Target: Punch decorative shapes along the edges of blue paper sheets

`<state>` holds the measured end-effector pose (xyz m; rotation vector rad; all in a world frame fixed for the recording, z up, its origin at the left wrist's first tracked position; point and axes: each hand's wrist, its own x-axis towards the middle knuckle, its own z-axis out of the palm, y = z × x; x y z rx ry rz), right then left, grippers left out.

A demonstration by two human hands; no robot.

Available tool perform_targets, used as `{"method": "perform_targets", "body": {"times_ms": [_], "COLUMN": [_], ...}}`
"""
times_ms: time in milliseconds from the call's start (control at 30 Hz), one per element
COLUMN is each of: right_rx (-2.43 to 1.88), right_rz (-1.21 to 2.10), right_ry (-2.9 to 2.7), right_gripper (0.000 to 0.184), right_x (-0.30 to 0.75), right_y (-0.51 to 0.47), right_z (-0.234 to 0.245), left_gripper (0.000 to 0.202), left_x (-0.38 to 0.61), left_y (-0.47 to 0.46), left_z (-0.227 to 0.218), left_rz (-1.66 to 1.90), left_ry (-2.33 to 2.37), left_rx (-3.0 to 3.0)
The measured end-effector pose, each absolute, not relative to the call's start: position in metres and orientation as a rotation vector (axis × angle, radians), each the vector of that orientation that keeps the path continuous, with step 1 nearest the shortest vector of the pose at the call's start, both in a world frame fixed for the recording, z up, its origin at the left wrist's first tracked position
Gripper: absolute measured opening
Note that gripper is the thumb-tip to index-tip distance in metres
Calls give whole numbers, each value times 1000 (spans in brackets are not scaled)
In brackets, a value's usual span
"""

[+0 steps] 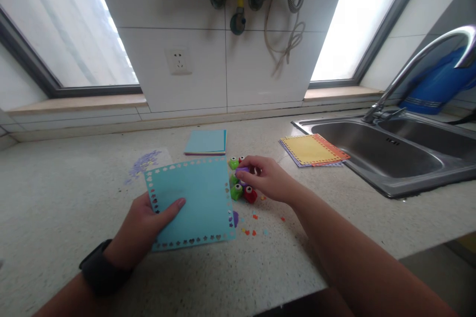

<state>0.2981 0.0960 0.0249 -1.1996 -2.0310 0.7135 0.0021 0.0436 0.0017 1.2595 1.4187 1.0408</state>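
My left hand (143, 225) grips the lower left corner of a light blue paper sheet (195, 203), thumb on top. The sheet has small shapes punched all along its border and lies just above the speckled countertop (55, 198). My right hand (266, 178) reaches into a cluster of small craft punches beside the sheet and its fingers close on a purple punch (242, 171). Green punches (235, 190) and a red punch (250, 194) sit around it.
A stack of coloured paper (206, 142) lies behind the sheet. Punched sheets, yellow on top (312, 150), lie by the steel sink (390, 156) at right with its tap (420, 59). Purple confetti (143, 163) and coloured bits (253, 225) are scattered about. A wall socket (178, 61) is behind.
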Motion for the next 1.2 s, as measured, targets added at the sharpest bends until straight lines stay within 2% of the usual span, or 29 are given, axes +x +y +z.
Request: {"method": "perform_targets", "body": {"times_ms": [167, 333, 700, 867, 1200], "right_rx": [-1087, -820, -1015, -1045, -928], "right_rz": [591, 577, 462, 459, 456], "right_ry": [-2263, -2509, -2697, -2743, -2658], "right_gripper": [20, 18, 27, 17, 12], "right_x": [300, 301, 303, 304, 301], "right_y": [97, 95, 86, 85, 91], "right_z": [26, 33, 33, 34, 33], "left_gripper": [40, 39, 36, 37, 41], "left_x": [-5, -13, -21, -19, -22], "left_y": [48, 54, 58, 57, 59], "left_z": [8, 7, 14, 15, 6], "left_rz": [910, 802, 658, 687, 708], "left_ry": [1319, 1222, 1141, 1127, 1129], "left_rx": [1258, 1280, 1264, 1254, 1311]}}
